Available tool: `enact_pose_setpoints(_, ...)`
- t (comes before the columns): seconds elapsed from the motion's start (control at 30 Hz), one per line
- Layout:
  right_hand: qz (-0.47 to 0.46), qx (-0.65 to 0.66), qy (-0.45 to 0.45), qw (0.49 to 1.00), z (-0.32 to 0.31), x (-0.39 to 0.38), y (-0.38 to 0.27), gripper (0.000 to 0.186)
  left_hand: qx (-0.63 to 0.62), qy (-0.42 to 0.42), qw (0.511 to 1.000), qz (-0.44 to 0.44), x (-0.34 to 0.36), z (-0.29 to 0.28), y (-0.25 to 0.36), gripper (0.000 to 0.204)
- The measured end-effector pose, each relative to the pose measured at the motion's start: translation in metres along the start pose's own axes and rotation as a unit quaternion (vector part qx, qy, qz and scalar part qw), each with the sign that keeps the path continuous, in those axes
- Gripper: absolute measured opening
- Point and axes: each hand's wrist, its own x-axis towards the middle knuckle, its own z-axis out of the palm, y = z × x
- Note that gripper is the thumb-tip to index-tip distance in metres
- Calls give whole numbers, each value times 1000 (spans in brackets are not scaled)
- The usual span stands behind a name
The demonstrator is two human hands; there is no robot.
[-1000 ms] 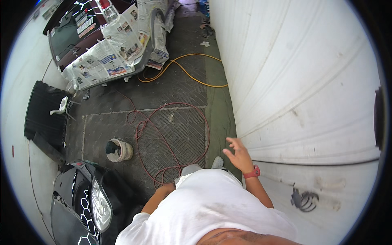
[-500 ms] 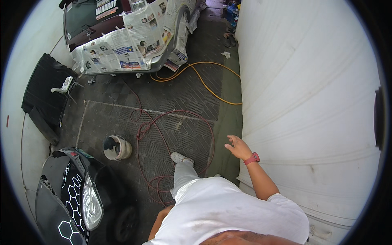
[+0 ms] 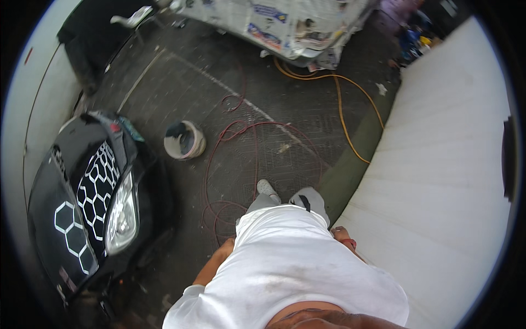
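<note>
My left hand (image 3: 227, 248) hangs low beside my white shirt (image 3: 296, 257), which hides most of its fingers. On the other side, my right hand (image 3: 341, 234) hangs near my hip, close to the white sheeting (image 3: 433, 181). A red band (image 3: 349, 243) circles that wrist. Its fingers look bent, but they are small and partly hidden. I cannot see anything held in either hand. Ahead of my feet, a thin red hose (image 3: 257, 124) lies in loops on the dark floor.
A dirty white bucket (image 3: 196, 143) stands left of the hose. A black car front with white hexagons (image 3: 94, 200) fills the left side. Ahead are a vehicle covered in newspaper (image 3: 274, 27), a yellow hose (image 3: 341, 104) and a light-coloured chair (image 3: 131, 19).
My right hand has dropped from an outstretched position with parted fingers to my side. The view has turned and moved forward; the bucket and the papered vehicle sit higher and further right.
</note>
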Motion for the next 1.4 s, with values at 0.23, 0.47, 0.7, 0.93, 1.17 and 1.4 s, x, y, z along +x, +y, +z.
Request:
enact_pose_setpoints(0.23,-206,-141,71,966,-15,178,-84,55,-121,15,992,-35,-8,-20,32,42)
enact_pose_setpoints(0.47,-212,-177,22,961,-51,214,-370,66,-195,89,975,-49,44,-92,106,40)
enact_pose_setpoints(0.7,-298,-238,7,924,-48,281,-651,63,-279,204,934,-87,40,-223,167,38)
enact_pose_setpoints(0.93,-454,-216,27,864,-28,259,-947,59,-357,267,884,-137,31,-337,183,37)
enact_pose_setpoints(1.17,-466,-292,2,835,60,241,-1109,55,-373,204,900,-89,111,-444,198,35)
enact_pose_setpoints(1.4,-360,-385,-51,848,141,251,-1143,63,-385,488,780,62,83,-762,171,17)
